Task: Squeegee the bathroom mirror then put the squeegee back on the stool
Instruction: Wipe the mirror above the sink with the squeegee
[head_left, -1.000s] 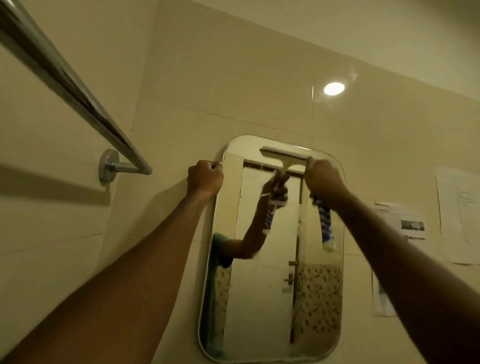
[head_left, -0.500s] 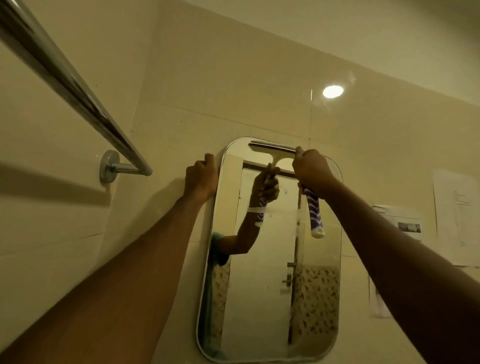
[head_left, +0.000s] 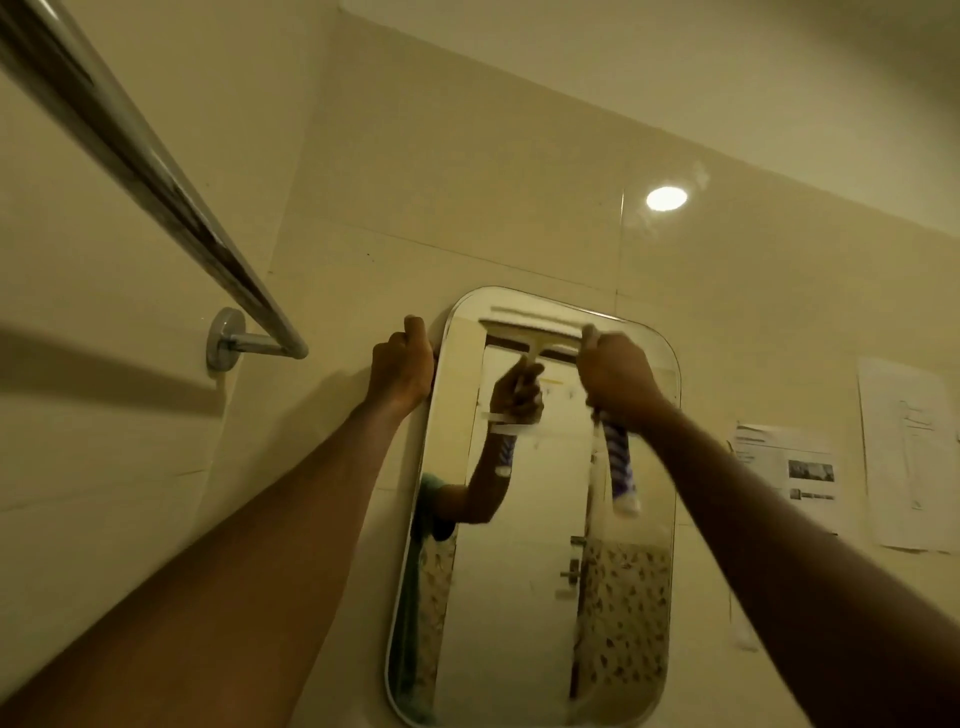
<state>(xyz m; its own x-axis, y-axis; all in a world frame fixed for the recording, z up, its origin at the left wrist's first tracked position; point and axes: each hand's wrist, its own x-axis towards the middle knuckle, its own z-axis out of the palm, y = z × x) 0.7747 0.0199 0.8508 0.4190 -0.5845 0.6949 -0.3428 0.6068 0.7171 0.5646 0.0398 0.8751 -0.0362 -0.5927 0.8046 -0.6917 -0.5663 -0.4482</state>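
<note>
A tall, round-cornered wall mirror with a thin pale rim (head_left: 524, 597) hangs on cream tiles and serves as the landmark. The right hand (head_left: 615, 371) is at the mirror's upper right, its grip closed around the blue-and-white striped handle of a squeegee with a pale blade (head_left: 621, 467). The handle's lower end pokes out below the fist and is smeared by motion; the part inside the fist is hidden. The blade lies level across the top of the mirror, just under the rim, and it blurs into its own reflection, so its exact edge is hard to make out.

The left hand (head_left: 402, 366) is at the mirror's upper left edge, its grip closed over the rim; the fingertips are hidden behind the edge.

In the glass, a reflected arm and fist show, along with a slice of a teal sleeve and a speckled surface lower down, all soft and dim.

To the left of the mirror, a shiny chrome towel rail (head_left: 156, 192) runs up out of the top left corner, cut off there. To the right of the mirror, printed paper sheets (head_left: 789, 473) are stuck to the wall, their text unreadable. Above the mirror's right side, a round bright light spot (head_left: 666, 198) shines on the tiles.
</note>
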